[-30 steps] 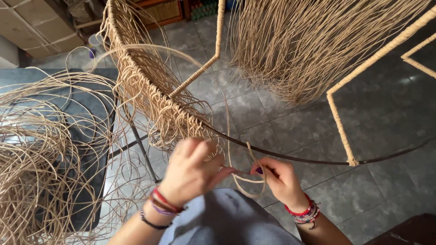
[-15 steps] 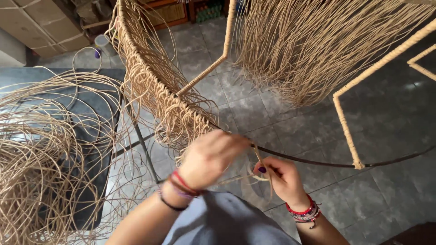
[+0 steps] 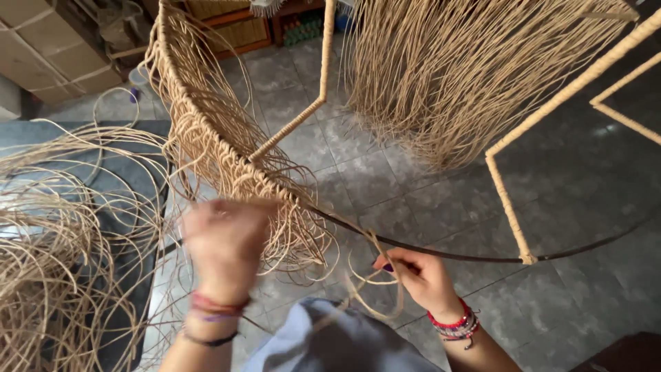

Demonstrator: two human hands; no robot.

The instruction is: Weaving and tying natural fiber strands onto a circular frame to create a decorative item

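While our right hand pinches a tan wicker strand with thumb and fingers just below the dark metal hoop, our left hand is raised well to the left of it, blurred, so we cannot tell whether its fingers are closed on anything. The two hands are clearly apart. The strand loops loosely under the hoop, beside the right hand's fingertips, and curls down toward our grey clothing. To the left of that spot, the hoop is already covered with a woven wicker edge, from which many loose ends hang. A wrapped frame bar meets the hoop to the right of our right hand. A tangle of loose wicker strands lies over a dark surface at the left, and a curtain of hanging strands fills the top. Grey floor tiles show below.
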